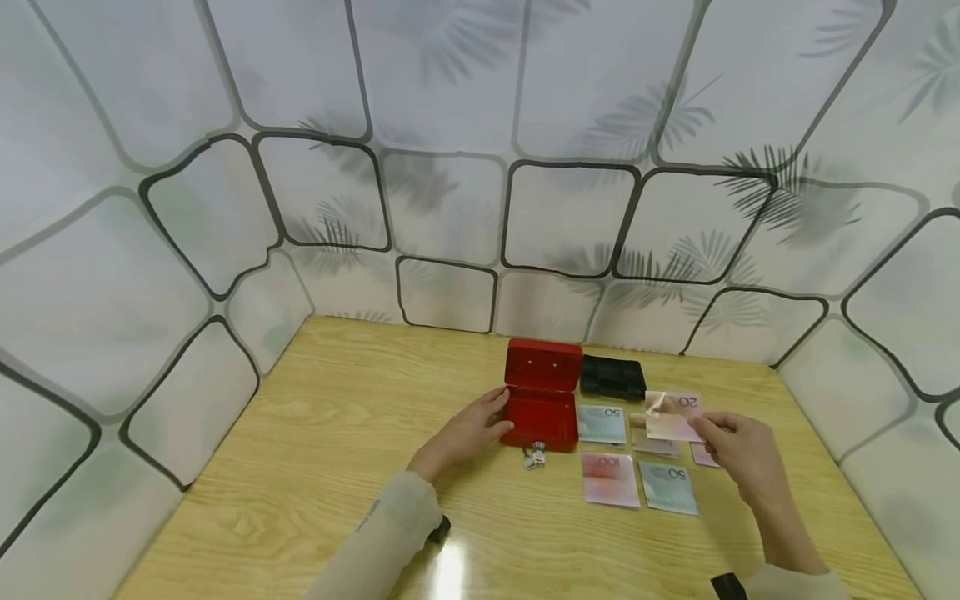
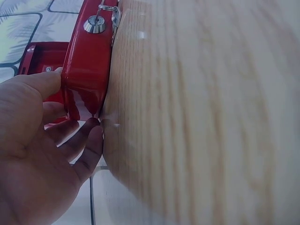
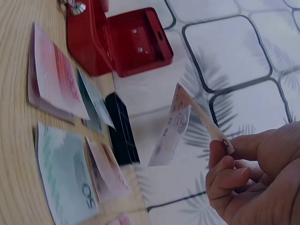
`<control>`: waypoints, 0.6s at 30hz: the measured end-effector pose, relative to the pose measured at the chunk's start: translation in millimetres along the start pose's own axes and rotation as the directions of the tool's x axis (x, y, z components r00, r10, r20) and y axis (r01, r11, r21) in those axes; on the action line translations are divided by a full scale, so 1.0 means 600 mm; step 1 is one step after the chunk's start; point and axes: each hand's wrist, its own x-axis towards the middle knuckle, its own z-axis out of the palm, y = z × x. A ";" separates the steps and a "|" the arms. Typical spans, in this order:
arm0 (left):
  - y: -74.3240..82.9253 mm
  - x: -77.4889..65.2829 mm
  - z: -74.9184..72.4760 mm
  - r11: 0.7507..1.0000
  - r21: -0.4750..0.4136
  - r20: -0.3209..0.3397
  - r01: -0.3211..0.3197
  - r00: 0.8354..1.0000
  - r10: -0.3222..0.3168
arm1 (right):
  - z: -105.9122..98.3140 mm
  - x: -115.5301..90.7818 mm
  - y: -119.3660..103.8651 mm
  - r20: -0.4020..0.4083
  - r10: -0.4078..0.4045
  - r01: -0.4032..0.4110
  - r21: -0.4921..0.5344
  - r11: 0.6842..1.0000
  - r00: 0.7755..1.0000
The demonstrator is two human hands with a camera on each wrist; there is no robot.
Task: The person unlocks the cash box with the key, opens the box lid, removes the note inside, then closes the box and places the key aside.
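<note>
A red cash box (image 1: 542, 419) stands with its lid (image 1: 543, 365) raised and its bare red inside showing. My left hand (image 1: 474, 427) grips the box's left side, thumb at the rim and fingers against the outer wall (image 2: 86, 104). Keys (image 1: 535, 456) hang at the lock (image 2: 95, 24) on its front. Between thumb and fingers, my right hand (image 1: 738, 454) pinches a folded 20 banknote (image 1: 672, 416) above the table. Under it lies a brownish folded note (image 3: 108, 171), partly covered in the head view.
Folded 50 notes (image 1: 669, 487) and a pink 100 note (image 1: 611, 479) lie right of the box. A pink note (image 1: 703, 455) shows beneath my right hand. Behind them sits a black compartmented tray (image 1: 612, 377). Patterned cloth (image 1: 450, 208) encloses the wooden table (image 1: 337, 400).
</note>
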 end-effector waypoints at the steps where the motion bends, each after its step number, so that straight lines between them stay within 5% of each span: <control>1: 0.000 0.000 0.000 1.000 -0.002 0.001 -0.001 1.000 0.001 | -0.007 0.000 0.005 0.001 0.007 -0.007 -0.013 1.000 1.000; 18: 0.001 0.002 0.001 1.000 -0.010 -0.004 -0.004 1.000 0.004 | -0.115 -0.019 0.081 0.021 0.024 -0.020 -0.192 0.981 0.999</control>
